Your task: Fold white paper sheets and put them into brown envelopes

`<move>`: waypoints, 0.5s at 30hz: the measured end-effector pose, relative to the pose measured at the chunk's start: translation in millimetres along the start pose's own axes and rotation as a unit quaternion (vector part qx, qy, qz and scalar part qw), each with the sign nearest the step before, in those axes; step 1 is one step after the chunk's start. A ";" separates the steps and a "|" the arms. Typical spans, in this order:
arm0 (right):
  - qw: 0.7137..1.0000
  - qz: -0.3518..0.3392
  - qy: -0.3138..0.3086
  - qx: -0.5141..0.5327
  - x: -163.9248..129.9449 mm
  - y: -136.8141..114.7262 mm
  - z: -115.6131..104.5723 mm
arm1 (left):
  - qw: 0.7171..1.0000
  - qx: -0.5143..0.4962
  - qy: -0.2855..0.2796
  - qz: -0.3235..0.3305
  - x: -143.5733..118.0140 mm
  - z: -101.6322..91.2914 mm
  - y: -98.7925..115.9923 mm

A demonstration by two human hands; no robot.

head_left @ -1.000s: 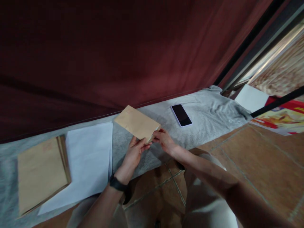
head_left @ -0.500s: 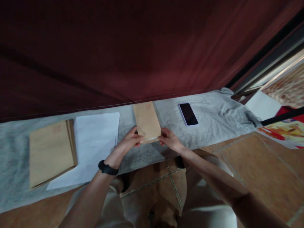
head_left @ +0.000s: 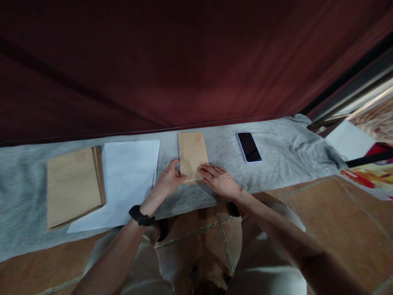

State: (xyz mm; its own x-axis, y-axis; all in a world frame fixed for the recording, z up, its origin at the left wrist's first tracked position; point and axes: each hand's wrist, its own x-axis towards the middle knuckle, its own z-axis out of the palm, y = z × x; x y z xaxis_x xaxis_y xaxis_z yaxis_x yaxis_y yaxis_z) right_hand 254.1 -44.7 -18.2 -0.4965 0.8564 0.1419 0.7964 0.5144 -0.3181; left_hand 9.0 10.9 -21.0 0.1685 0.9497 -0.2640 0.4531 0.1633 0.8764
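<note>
A brown paper envelope [head_left: 193,153] with a small red print near its top right lies on the grey cloth in front of me. My left hand [head_left: 168,178] is at its lower left corner, the thumb on the paper and the index finger apart from it along the left edge; the other fingers are mostly hidden. Flat across the lower right part of the envelope rests my right hand [head_left: 219,179], its fingers stretched out. Between the hands, a pale strip shows along the bottom edge.
On the left, a stack of brown envelopes [head_left: 73,186] overlaps white paper sheets [head_left: 130,176]. A phone [head_left: 249,146] lies to the right on the grey cloth [head_left: 285,141]. Dark red fabric [head_left: 190,73] rises behind. Tiled floor [head_left: 346,217] shows below the cloth's front edge.
My right hand has gone from pinching the envelope's lower right corner to lying flat on it. The left fingers have loosened, and the envelope's bottom gap has narrowed. The view has shifted slightly.
</note>
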 end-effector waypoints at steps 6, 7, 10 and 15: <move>1.000 -0.009 0.002 0.001 -0.5 -1.5 0.1 | 0.930 0.254 -0.001 0.265 -13.6 4.3 8.0; 1.000 -0.009 0.001 0.000 -0.5 -1.9 -0.1 | 0.917 0.274 -0.021 0.289 -14.9 5.5 8.8; 1.000 -0.012 -0.006 -0.015 -0.1 -2.2 0.8 | 0.895 0.315 -0.069 0.308 -16.6 7.4 10.0; 1.000 -0.008 -0.002 -0.006 0.0 0.4 1.6 | 0.890 0.322 -0.076 0.315 -15.9 6.6 8.6</move>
State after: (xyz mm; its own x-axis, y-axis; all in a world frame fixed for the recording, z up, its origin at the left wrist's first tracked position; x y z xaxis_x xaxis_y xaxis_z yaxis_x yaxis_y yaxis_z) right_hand 253.8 -44.6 -19.8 -0.5097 0.8482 0.1439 0.7925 0.5280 -0.3053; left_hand 16.0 -4.6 -11.9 0.6609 0.7432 0.1040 0.6258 -0.6223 0.4702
